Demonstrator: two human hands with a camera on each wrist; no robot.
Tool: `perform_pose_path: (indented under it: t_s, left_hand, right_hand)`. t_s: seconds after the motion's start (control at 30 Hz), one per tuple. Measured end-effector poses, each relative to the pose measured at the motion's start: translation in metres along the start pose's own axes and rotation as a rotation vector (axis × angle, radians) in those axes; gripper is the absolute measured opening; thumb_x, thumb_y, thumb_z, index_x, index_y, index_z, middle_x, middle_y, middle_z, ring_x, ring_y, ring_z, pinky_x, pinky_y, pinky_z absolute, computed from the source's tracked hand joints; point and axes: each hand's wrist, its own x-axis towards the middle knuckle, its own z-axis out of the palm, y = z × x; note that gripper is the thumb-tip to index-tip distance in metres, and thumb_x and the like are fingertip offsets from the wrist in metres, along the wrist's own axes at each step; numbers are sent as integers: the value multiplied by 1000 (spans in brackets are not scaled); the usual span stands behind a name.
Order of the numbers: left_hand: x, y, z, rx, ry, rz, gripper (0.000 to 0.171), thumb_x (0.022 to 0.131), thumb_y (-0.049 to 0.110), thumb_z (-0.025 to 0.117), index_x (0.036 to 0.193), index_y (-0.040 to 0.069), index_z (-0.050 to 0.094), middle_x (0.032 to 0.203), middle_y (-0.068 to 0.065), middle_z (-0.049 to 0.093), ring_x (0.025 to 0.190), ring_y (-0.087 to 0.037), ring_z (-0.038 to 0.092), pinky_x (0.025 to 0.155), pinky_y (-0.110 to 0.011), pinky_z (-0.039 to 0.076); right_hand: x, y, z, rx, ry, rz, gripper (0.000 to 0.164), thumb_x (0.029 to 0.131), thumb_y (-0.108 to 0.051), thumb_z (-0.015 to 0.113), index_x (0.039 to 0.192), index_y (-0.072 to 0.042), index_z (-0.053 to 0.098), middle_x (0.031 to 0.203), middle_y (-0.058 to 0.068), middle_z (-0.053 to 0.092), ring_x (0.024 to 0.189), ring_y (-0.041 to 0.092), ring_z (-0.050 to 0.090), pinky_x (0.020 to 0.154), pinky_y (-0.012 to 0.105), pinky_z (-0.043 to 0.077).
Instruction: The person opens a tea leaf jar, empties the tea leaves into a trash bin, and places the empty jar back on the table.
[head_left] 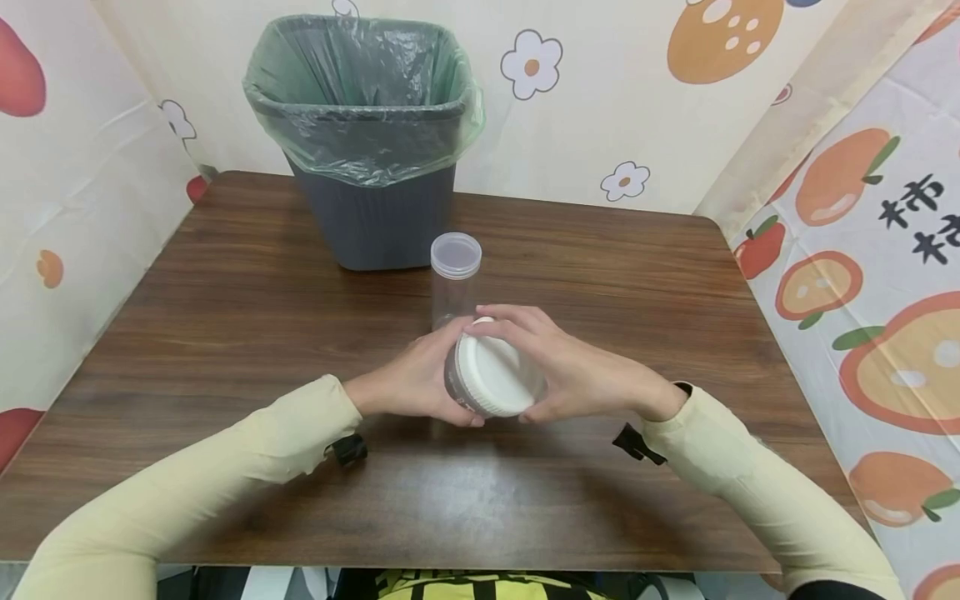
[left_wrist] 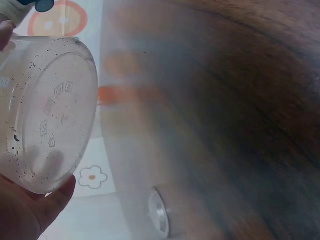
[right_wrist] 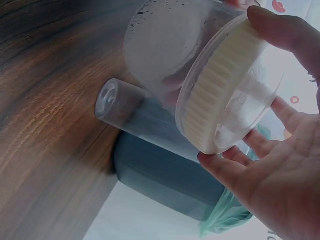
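Note:
Both hands hold a clear plastic jar (left_wrist: 60,115) above the table, tilted so that its white ribbed lid (head_left: 498,371) faces up and toward the head camera. My left hand (head_left: 420,375) grips the jar's body from the left. The fingers and thumb of my right hand (head_left: 577,367) are curled round the lid's rim. Dark specks dot the jar's bottom and wall in the left wrist view. Just behind the hands stands a tall clear canister (head_left: 454,287) with a translucent lid, upright and partly hidden by the left hand.
A dark grey bin (head_left: 375,217) lined with a green translucent bag (head_left: 360,142) stands at the back of the brown wooden table (head_left: 600,292). Printed fruit-and-flower sheets (head_left: 570,125) hang behind and along both sides. The table's front edge lies near the forearms.

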Motion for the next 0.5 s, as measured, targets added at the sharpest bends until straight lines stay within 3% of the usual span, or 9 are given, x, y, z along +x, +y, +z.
perform_pose_path:
  t_s: [0.33,0.5]
  left_hand:
    - [8,7,0,62,35,-17,106,52,35,91,141,17,37,121,4,53,107,-13,51,88,-37,46]
    - [10,9,0,130,49,1,106,52,39,90,141,14,38,124,5,53,108,-14,50,89,-38,45]
  right_hand:
    - [-2,11,-1,36,19,41,104,61,-9,87,148,-22,31,153,2,22,134,17,23,98,45,37]
    - [-2,19,4,58,67,47,101,61,-18,87,147,-18,32,147,-1,29,129,17,29,96,44,38]
